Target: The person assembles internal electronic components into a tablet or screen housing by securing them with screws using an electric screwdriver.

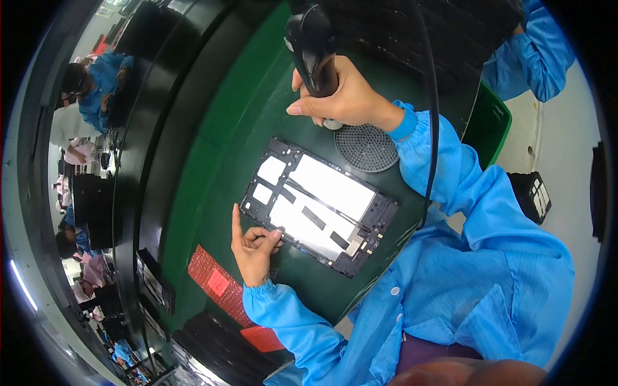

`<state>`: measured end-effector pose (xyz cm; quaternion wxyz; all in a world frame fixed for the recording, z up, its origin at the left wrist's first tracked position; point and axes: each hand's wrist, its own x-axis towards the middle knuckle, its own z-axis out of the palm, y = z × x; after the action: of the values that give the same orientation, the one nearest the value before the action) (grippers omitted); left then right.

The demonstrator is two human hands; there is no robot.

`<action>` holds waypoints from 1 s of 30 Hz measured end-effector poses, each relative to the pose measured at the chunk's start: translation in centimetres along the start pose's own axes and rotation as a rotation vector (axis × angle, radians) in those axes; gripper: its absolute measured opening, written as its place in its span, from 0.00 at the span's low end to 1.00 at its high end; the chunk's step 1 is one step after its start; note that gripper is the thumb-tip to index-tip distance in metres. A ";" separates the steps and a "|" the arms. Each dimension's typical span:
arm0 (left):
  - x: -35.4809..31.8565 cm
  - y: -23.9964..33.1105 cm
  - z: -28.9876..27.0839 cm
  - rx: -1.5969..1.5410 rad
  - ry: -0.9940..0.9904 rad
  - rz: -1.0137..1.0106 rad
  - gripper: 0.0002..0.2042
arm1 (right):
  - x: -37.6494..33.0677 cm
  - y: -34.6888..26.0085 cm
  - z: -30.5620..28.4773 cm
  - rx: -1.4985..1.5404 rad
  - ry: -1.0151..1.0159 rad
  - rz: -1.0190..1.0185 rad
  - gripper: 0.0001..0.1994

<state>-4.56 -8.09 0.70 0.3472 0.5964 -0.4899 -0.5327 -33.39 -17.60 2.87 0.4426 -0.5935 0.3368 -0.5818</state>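
Note:
A flat tablet-like device housing [322,206], black-framed with silvery-white panels and dark strips, lies at a slant on the green work surface. My left hand [254,248] is at its near left edge, thumb and curled fingers closed on the rim, index finger stretched along the left side. Above the housing's far side, my right hand [344,96] wraps round the handle of a black hand-held scanner [312,42]. Part of the handle is hidden by my fingers. Beneath my right wrist sits a round grey perforated mat [367,149].
A black cable [430,96] hangs down past my right sleeve. Red bubble wrap [219,280] lies left of my left forearm, near a stack of black trays [219,347]. A green bin [487,125] stands at the right. Other people in blue work at the far left and upper right.

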 end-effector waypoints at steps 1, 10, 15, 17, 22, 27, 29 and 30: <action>0.0 0.1 0.1 0.008 0.001 -0.004 0.44 | 0.0 0.0 -0.1 0.007 -0.008 0.004 0.13; -0.4 -0.6 -0.7 -0.013 0.039 0.010 0.40 | 0.2 -0.9 1.4 -0.014 0.060 -0.051 0.13; 1.0 -0.4 -1.0 -0.059 -0.023 -0.024 0.37 | -0.7 -3.4 4.0 0.257 -0.086 -0.295 0.19; 0.8 -1.2 -1.6 -0.050 -0.012 -0.015 0.38 | -1.4 -5.1 7.5 0.162 -0.179 -0.167 0.20; 1.1 -2.0 -1.7 -0.089 0.003 0.017 0.30 | -1.1 -3.7 15.0 0.199 -0.373 -0.122 0.17; 1.5 -2.9 -1.8 -0.080 0.012 -0.016 0.22 | -1.6 -1.9 17.4 0.152 -0.417 -0.067 0.15; 1.2 -2.6 -1.9 -0.116 0.005 0.002 0.24 | -1.5 -1.3 17.7 0.124 -0.424 -0.072 0.15; 1.1 -2.5 -1.9 -0.137 -0.010 0.022 0.26 | -1.5 -1.0 17.8 0.100 -0.415 -0.081 0.15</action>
<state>-2.20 -8.63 -1.56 0.3907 0.5633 -0.4603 -0.5641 -16.06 -13.44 4.44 0.5076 -0.6910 0.1851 -0.4802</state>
